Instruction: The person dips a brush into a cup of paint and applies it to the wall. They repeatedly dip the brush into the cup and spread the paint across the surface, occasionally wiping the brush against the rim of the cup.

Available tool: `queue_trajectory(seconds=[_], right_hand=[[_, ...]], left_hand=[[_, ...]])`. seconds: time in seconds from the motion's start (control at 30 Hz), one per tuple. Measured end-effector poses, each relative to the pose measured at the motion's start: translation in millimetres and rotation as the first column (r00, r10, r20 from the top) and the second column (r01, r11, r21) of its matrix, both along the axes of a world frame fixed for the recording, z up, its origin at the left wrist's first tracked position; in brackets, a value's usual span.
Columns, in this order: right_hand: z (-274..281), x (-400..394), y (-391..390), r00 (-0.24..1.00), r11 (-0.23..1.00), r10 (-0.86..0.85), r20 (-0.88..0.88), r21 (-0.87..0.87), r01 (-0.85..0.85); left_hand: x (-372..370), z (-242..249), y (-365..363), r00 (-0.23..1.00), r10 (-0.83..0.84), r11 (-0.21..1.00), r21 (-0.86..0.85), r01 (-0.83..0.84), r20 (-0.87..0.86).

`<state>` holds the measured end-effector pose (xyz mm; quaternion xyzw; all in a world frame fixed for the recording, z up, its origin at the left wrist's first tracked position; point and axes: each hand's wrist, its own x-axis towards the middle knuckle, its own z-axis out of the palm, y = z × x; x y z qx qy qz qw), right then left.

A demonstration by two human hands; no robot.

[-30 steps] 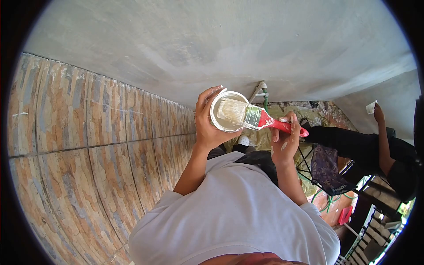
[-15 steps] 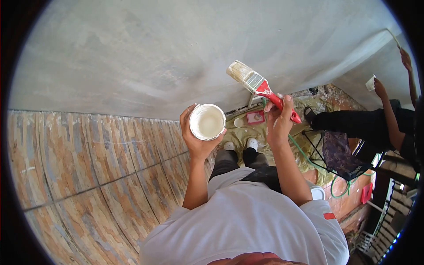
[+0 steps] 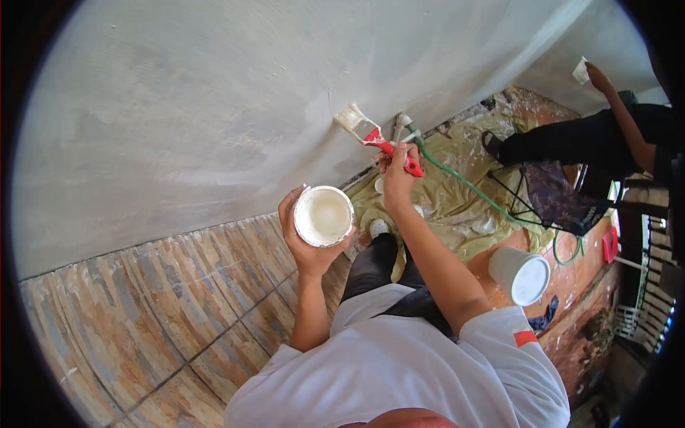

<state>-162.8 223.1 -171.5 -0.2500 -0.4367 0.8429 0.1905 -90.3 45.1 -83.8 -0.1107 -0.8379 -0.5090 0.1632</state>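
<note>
My left hand [image 3: 314, 258] is wrapped around a small round paint pot [image 3: 325, 216], its mouth facing up, with off-white paint inside and smears on the rim. In my right hand [image 3: 399, 178] is a paintbrush [image 3: 376, 138], gripped by its red handle. Its pale bristles, coated with paint, point up and left and overlap the grey wall [image 3: 214, 107] in this view. Brush and pot are apart, the brush being farther up and to the right.
Yellowish plastic sheeting [image 3: 464, 207] covers floor by the wall, with a green hose [image 3: 464, 180] across it. A lidded white bucket [image 3: 519, 276] stands right, near a folding chair [image 3: 560, 200]. Another person [image 3: 614, 135] holds a pale flat piece. Stone-patterned tiles [image 3: 178, 299] lie left.
My right hand has brought the brush left and slightly down, its bristles now nearer the wall. The pot has shifted slightly left and down. My view has turned, showing more of the bucket.
</note>
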Motion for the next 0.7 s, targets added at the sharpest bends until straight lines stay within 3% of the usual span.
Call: queue_trajectory(seconds=[0.1, 0.17, 0.23, 0.3, 0.4, 0.5, 0.57, 0.63, 0.7], right_hand=[[-18.6, 9.4, -19.1, 0.985, 0.996, -0.086, 0.147, 0.005, 0.086], [-0.2, 15.8, -21.5, 0.967, 0.999, -0.023, 0.252, -0.042, 0.034], [38.6, 2.8, -15.8, 0.985, 0.999, -0.038, 0.171, -0.001, 0.039], [76.6, -5.5, -10.6, 0.996, 0.998, -0.038, -0.085, 0.054, 0.043], [107.4, 0.3, -3.1, 0.976, 0.998, -0.046, -0.211, 0.021, 0.052], [86.9, 4.9, -7.5, 0.957, 0.996, -0.085, -0.279, -0.048, 0.074], [28.0, 3.0, -8.6, 0.959, 0.998, -0.042, -0.281, 0.029, 0.052], [-28.7, 2.5, -14.8, 1.000, 0.999, -0.006, -0.020, 0.045, 0.007], [-42.8, 3.8, -22.2, 0.997, 0.997, -0.054, 0.063, 0.061, 0.050]], left_hand=[[-2.4, -5.7, -7.8, 0.999, -0.043, 0.999, -0.003, 0.043, -0.008], [0.6, -5.0, -16.0, 0.999, -0.052, 0.999, 0.009, 0.052, 0.002], [-2.2, -0.1, -20.3, 1.000, -0.028, 0.999, 0.032, 0.028, 0.006], [-5.4, 3.9, -26.3, 0.999, -0.034, 0.999, 0.029, 0.034, -0.002], [-10.9, 9.7, -30.7, 0.999, -0.026, 0.999, 0.039, 0.027, -0.023], [-13.3, 10.9, -38.9, 0.999, -0.011, 1.000, 0.023, 0.012, -0.034], [-14.5, 9.8, -43.3, 0.999, -0.008, 1.000, 0.001, 0.008, -0.045], [-12.0, 8.3, -46.3, 1.000, -0.005, 1.000, 0.029, 0.005, -0.025], [-11.2, 4.1, -49.0, 1.000, -0.001, 0.999, 0.034, 0.002, -0.030]])
